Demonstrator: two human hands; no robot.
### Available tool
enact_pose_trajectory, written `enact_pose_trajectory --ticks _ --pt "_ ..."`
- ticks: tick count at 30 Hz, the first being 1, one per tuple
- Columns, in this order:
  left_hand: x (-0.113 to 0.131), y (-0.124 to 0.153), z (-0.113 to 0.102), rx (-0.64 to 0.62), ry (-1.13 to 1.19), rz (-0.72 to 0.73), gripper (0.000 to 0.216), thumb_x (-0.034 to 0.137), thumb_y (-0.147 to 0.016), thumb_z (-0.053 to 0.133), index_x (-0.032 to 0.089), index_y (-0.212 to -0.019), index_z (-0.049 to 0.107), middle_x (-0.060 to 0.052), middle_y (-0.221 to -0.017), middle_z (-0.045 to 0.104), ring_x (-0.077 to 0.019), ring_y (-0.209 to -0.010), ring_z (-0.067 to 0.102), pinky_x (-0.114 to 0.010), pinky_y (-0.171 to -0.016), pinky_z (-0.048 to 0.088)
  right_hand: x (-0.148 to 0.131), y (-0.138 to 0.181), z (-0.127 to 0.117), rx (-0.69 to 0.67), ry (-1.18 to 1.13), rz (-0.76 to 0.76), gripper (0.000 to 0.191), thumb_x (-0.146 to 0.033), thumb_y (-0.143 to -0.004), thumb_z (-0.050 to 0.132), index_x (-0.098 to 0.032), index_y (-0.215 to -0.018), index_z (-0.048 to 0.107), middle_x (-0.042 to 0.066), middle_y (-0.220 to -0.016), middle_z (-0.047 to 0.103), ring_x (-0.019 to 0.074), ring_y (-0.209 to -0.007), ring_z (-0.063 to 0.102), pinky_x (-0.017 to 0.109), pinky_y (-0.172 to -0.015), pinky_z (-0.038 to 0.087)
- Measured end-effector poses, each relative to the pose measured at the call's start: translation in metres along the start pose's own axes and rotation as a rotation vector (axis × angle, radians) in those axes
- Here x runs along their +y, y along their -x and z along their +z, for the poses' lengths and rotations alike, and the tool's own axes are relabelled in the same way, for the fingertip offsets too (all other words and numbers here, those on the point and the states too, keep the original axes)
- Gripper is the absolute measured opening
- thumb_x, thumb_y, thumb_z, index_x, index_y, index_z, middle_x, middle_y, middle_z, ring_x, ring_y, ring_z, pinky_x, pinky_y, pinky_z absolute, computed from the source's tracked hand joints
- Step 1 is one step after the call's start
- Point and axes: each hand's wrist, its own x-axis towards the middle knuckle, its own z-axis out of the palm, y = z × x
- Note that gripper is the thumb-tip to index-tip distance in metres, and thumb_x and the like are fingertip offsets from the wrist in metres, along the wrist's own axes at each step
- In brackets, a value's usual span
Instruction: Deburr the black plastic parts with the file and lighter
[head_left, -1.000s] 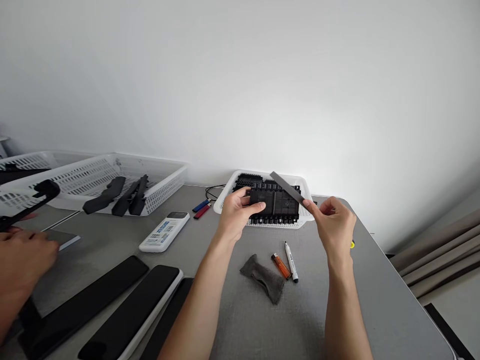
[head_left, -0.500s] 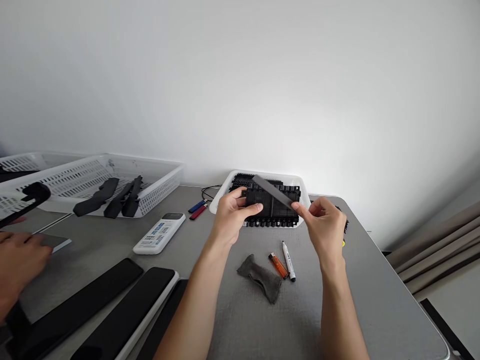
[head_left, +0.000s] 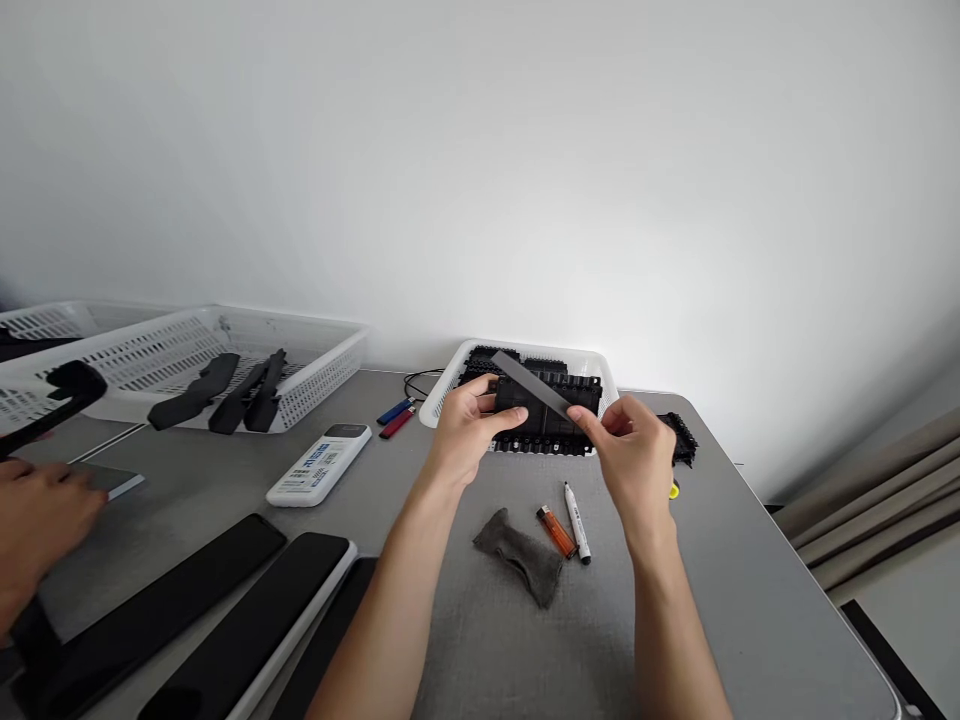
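My left hand grips the left end of a black rectangular plastic part with toothed long edges, thumb across its face. My right hand pinches the lower right end of a flat grey strip. That strip slants up and left across the part; whether it touches the face, I cannot tell. Behind the held part, a white basket holds similar black parts. Below my hands on the table lie a grey cloth, an orange lighter and a white marker.
Another black part lies by the table's right edge. On the left are a white handheld device, long black-topped pieces, a larger white basket with black pieces, and another person's hand.
My right hand has shifted left and slightly down, sliding the grey strip up-left across the black part. My left hand has barely moved. More of the black part at the right edge shows.
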Motion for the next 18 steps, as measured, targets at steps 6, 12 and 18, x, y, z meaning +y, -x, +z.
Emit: enact_pose_trajectory --ticks 6,12,18 --pt "0.002 -0.002 -0.005 0.063 0.039 -0.014 0.046 0.021 -0.041 0.092 0.017 -0.081 0.07 0.0 -0.071 0.074 -0.0173 -0.071 0.066 -0.03 -0.076 0.05 0.021 -0.014 -0.025 0.139 0.03 0.12 0.051 -0.062 -0.079 0.072 -0.021 -0.058 0.048 -0.003 -0.055 0.047 0.0108 -0.052 0.036 0.026 -0.049 0.027" --pt "-0.003 -0.001 0.001 0.021 -0.018 0.008 0.037 0.021 -0.047 0.089 0.017 -0.08 0.071 0.0 -0.071 0.074 -0.0179 -0.071 0.067 -0.03 -0.073 0.051 -0.002 0.001 -0.011 0.01 -0.006 -0.005 0.051 -0.062 -0.08 0.072 -0.021 -0.061 0.048 -0.003 -0.058 0.05 0.01 -0.052 0.036 0.025 -0.05 0.027" --pt "0.001 0.001 -0.002 0.008 -0.002 0.016 0.036 0.022 -0.049 0.089 0.017 -0.081 0.072 -0.001 -0.072 0.074 -0.0199 -0.073 0.068 -0.033 -0.076 0.053 -0.002 0.001 0.003 -0.008 0.0 -0.052 0.054 -0.061 -0.082 0.07 -0.021 -0.058 0.043 -0.004 -0.056 0.047 0.0094 -0.052 0.033 0.026 -0.051 0.027"
